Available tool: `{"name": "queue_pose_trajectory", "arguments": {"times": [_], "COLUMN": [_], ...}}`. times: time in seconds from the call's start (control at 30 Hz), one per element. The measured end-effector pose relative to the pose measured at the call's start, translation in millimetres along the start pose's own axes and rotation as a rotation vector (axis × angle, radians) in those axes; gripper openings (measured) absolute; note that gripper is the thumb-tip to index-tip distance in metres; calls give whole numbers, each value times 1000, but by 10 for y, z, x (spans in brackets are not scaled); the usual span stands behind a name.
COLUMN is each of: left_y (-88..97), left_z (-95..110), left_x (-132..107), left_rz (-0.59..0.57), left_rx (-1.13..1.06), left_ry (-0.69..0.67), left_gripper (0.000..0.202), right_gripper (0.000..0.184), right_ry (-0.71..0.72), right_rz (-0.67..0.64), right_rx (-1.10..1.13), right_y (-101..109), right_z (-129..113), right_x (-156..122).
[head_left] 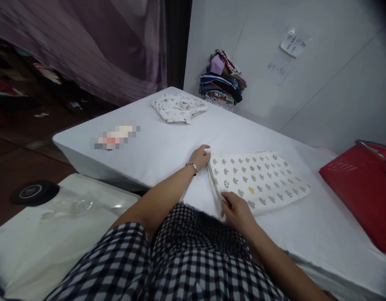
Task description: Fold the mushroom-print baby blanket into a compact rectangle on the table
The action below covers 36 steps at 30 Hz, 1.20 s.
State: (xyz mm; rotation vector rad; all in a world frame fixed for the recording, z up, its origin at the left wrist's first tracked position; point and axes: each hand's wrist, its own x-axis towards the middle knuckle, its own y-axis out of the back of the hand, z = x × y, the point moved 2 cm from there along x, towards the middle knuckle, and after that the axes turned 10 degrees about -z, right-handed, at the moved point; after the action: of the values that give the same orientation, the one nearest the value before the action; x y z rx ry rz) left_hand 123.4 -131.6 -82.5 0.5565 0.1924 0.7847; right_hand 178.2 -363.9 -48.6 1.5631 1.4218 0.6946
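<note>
A black-and-white checked garment [208, 271] fills the head view's foreground. Beyond it, the folded patterned cloth [258, 177] lies on the white tabletop [143, 159]. The right hand's [238, 211] grip pinches its near left edge; the left hand [200, 157] touches the far left corner, whether grasping I cannot tell.
</note>
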Motion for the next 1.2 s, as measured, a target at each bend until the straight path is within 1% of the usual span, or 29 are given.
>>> {"name": "queue_pose_trajectory", "arguments": {"times": [0.13,0.27,0.37,0.4,0.5,0.53,0.57,0.63,0.67,0.73,0.8,0.87,0.9,0.93,0.97,1.03,1.07,1.13,1.17,1.2], "left_y": [-18,-29,-20,-15,2,6,10,18,24,45,76,112,127,139,146,141,131,99,82,67], "left_z": [11,3,1,5,35,46,57,68,67,59,46,38,38,41,47,66,77,97,105,111], "left_x": [13,20,19,18,14,13,12,14,17,25,33,37,35,31,26,15,11,11,16,23], "left_rz": [-42,-40,-34,-32,-34,-38,-41,-45,-41,-22,13,45,57,64,65,44,18,-49,-83,-110], "left_rx": [140,154,168,180,238,260,282,321,336,346,329,304,300,301,310,347,374,438,470,499], "left_ry": [34,44,53,61,85,93,101,116,121,108,77,53,48,46,48,49,47,39,36,34], "left_gripper": [36,38,37,36,34,34,33,32,32,33,33,33,34,35,37,45,50,57,58,59], "right_gripper": [26,24,23,24,36,43,52,68,73,78,76,63,54,47,42,38,37,41,46,52], "right_ry": [-14,-23,-3,15,84,113,141,183,190,181,177,186,187,183,167,91,7,-264,-417,-551], "right_rz": [-91,-117,-141,-119,15,30,14,-71,-103,-120,-120,-94,-46,36,146,435,546,724,797,818], "right_rx": [-120,-179,-160,-134,-87,-103,-132,-188,-199,-177,-111,-24,22,69,115,195,216,256,302,367], "right_y": [-34,-49,-3,23,68,54,24,-59,-91,-113,-75,12,75,150,235,428,520,694,773,840], "right_z": [-100,-136,-143,-142,-124,-116,-110,-111,-118,-147,-168,-116,-38,83,251,709,979,1533,1787,2006], "right_x": [24,26,33,41,81,98,115,145,154,152,127,85,61,33,-1,-97,-156,-297,-373,-437]}}
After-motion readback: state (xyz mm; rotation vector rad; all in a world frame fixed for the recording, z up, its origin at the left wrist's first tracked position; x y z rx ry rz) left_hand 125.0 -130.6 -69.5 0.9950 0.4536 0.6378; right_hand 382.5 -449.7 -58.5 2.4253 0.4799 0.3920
